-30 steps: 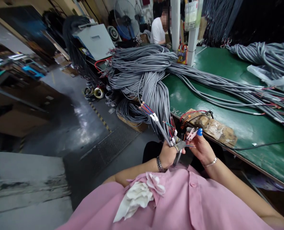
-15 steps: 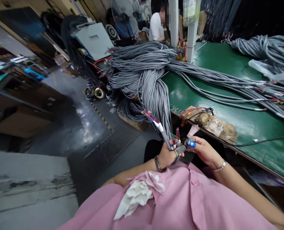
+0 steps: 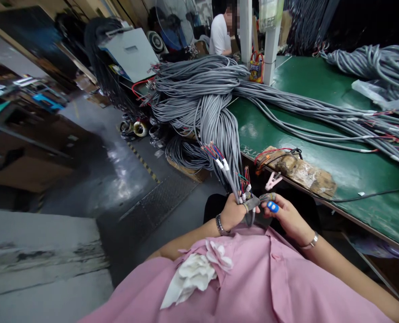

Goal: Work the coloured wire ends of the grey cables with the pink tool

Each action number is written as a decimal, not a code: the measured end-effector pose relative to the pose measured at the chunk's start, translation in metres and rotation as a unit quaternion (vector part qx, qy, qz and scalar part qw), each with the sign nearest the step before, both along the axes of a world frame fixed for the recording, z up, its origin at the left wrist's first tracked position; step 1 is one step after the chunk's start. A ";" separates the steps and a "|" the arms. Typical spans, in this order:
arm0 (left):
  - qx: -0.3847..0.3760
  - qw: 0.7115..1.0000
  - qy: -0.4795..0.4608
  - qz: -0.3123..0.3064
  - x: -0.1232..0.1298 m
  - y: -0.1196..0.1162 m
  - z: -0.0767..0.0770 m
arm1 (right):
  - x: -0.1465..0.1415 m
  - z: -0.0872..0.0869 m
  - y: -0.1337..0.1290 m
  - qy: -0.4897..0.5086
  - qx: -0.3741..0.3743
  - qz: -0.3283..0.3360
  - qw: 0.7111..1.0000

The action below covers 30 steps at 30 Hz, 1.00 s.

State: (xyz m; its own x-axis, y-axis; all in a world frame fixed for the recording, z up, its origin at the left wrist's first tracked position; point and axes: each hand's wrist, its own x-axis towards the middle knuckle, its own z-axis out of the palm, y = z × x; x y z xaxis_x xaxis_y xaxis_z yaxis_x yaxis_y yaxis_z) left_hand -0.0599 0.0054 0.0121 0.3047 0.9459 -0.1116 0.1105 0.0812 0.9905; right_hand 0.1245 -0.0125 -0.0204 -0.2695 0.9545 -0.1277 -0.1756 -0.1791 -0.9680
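Observation:
Grey cables run down into my left hand, whose fingers are wrapped round them near their stripped ends. White-banded ends with red and blue wires stick up above that hand. Shorter red and green wires rise beside its covered thumb. My right hand is close on the right, fingers bent and pressed together, with a blue band on one finger and grey covers on the fingertips. Anything between its fingertips is too small to make out.
A large heap of grey cables lies on the green table. At the table's near edge are a wooden block and a pink clip. Behind the posts sits a person in white.
The wires between my hands have shifted, and my right fingertips have drawn together near my left thumb. The pink clip is now more fully visible. The view has moved slightly.

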 end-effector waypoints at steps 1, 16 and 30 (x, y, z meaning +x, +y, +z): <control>0.005 1.000 -0.004 0.002 0.001 0.000 0.000 | -0.003 0.000 -0.002 0.016 -0.003 -0.010 1.000; -0.042 0.996 -0.045 -0.066 -0.013 -0.003 -0.011 | -0.026 0.006 0.006 0.023 -0.023 -0.030 0.999; -0.035 0.993 -0.102 0.054 -0.004 0.001 -0.015 | -0.022 0.009 0.010 0.022 -0.012 -0.057 0.998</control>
